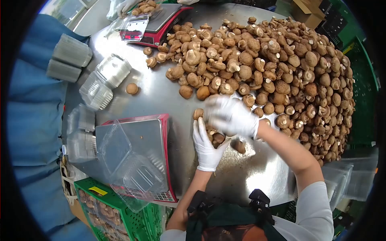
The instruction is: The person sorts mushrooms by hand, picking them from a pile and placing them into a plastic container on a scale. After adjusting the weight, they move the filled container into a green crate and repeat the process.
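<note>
My left hand [206,148], in a white glove, is cupped around several brown shiitake mushrooms [218,138] low over the metal table. One mushroom cap [198,113] shows at its fingertips. My right hand [233,115], also gloved, is above and to the right of the left, between it and the big mushroom heap [257,60]. Motion smears its fingers, so I cannot make out what they hold. A loose mushroom [239,146] sits just right of my left hand.
At left a red-edged scale [150,134] bears an open clear clamshell box [138,172]. More clear boxes [105,76] and a lone mushroom [132,88] are beyond it. A green crate [102,201] holds packed boxes. Another person's gloved hand [128,7] is near the far scale [163,24].
</note>
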Action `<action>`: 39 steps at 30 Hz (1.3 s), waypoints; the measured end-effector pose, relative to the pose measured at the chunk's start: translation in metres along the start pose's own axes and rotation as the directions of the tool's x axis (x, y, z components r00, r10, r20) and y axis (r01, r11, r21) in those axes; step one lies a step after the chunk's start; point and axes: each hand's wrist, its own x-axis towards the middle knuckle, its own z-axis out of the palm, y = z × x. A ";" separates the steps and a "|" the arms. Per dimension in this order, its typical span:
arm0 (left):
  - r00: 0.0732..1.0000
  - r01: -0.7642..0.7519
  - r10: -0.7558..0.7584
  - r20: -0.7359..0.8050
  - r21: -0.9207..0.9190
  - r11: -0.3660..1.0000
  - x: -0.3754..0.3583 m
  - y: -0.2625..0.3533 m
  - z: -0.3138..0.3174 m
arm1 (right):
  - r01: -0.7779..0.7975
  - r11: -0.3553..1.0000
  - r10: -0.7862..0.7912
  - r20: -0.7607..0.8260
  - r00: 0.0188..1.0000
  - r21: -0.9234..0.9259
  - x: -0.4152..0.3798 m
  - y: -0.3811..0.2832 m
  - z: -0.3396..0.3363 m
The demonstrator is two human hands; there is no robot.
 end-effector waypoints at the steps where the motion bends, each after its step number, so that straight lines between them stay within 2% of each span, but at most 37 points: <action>1: 1.000 -0.014 0.014 0.028 0.002 1.000 0.004 -0.002 0.001 | -0.027 0.990 0.006 -0.148 0.989 -0.141 0.011 0.011 -0.014; 3: 0.998 -0.059 0.057 0.027 0.065 0.996 0.019 0.005 -0.002 | -0.210 0.851 0.067 -0.298 0.952 -0.481 0.042 0.045 -0.044; 5: 0.998 -0.048 0.043 0.036 0.139 0.989 0.031 0.006 -0.004 | -0.365 0.533 -0.089 -0.479 0.873 -0.764 0.064 0.085 -0.054; 7: 0.999 -0.037 0.033 0.025 0.174 0.984 0.046 0.006 -0.006 | -0.370 0.618 0.175 -0.337 0.925 -0.694 0.071 0.096 -0.055; 8: 1.000 -0.030 0.029 0.009 0.174 0.984 0.053 0.006 -0.008 | -0.378 0.654 0.294 -0.240 0.925 -0.655 0.074 0.099 -0.053; 9: 1.000 -0.021 0.022 -0.008 0.172 0.985 0.061 0.004 -0.009 | -0.426 0.664 0.457 -0.117 0.882 -0.615 0.077 0.077 -0.057; 12: 0.991 -0.035 0.050 -0.121 0.127 0.991 0.091 -0.006 -0.003 | -0.270 0.728 0.154 -0.233 0.960 -0.630 0.043 0.055 -0.040; 16: 0.946 0.010 0.004 -0.325 0.041 0.999 0.148 -0.015 0.007 | -0.244 0.885 0.181 -0.190 0.965 -0.396 0.034 0.042 -0.052; 17: 0.932 0.021 -0.011 -0.362 0.025 0.999 0.166 -0.021 0.009 | -0.265 0.925 0.212 -0.206 0.955 -0.272 0.039 0.048 -0.057; 19: 0.911 0.077 -0.062 -0.407 0.019 0.997 0.204 -0.035 0.014 | -0.425 0.886 0.392 -0.191 0.900 -0.185 0.058 0.059 -0.071; 20: 0.914 0.128 -0.093 -0.396 0.062 0.990 0.218 -0.039 0.015 | -0.423 0.826 0.349 -0.250 0.903 -0.374 0.065 0.080 -0.066; 21: 0.916 0.204 -0.176 -0.361 0.040 0.978 0.234 -0.041 0.019 | -0.448 0.796 0.404 -0.194 0.894 -0.406 0.074 0.097 -0.066; 23: 0.960 0.256 -0.231 -0.159 0.154 0.954 0.257 -0.049 0.021 | -0.497 0.698 0.481 -0.177 0.859 -0.516 0.084 0.109 -0.051; 24: 0.958 0.234 -0.208 -0.198 0.116 0.965 0.259 -0.046 0.025 | -0.513 0.705 0.532 -0.113 0.839 -0.490 0.086 0.108 -0.051; 25: 0.974 0.176 -0.179 -0.142 -0.035 0.984 0.261 -0.046 0.025 | -0.500 0.713 0.482 -0.175 0.858 -0.491 0.082 0.113 -0.041; 27: 0.994 0.090 -0.105 -0.030 -0.332 0.939 0.255 -0.049 0.025 | -0.437 0.787 0.434 -0.113 0.894 -0.436 0.071 0.084 -0.042; 29: 0.993 0.046 -0.074 -0.093 -0.275 0.960 0.227 -0.044 0.026 | -0.373 0.815 0.291 -0.243 0.925 -0.443 0.051 0.079 -0.023; 31: 1.000 0.014 -0.018 -0.019 -0.225 0.974 0.207 -0.038 0.024 | -0.364 0.849 0.260 -0.298 0.918 -0.382 0.038 0.070 -0.020; 32: 1.000 0.027 -0.029 -0.002 -0.234 0.972 0.191 -0.020 0.021 | -0.357 0.851 0.254 -0.293 0.922 -0.386 0.030 0.062 -0.020; 33: 0.994 -0.108 0.111 0.012 -0.128 0.986 0.182 -0.010 0.018 | -0.346 0.852 0.243 -0.288 0.926 -0.393 0.023 0.052 -0.023; 36: 0.965 -0.263 0.263 -0.002 -0.031 0.964 0.152 0.016 0.011 | -0.342 0.878 0.222 -0.350 0.910 -0.334 -0.006 0.023 -0.029; 39: 0.947 -0.313 0.313 0.074 -0.005 0.950 0.120 0.040 0.005 | -0.378 0.888 0.269 -0.373 0.888 -0.262 -0.044 0.003 -0.026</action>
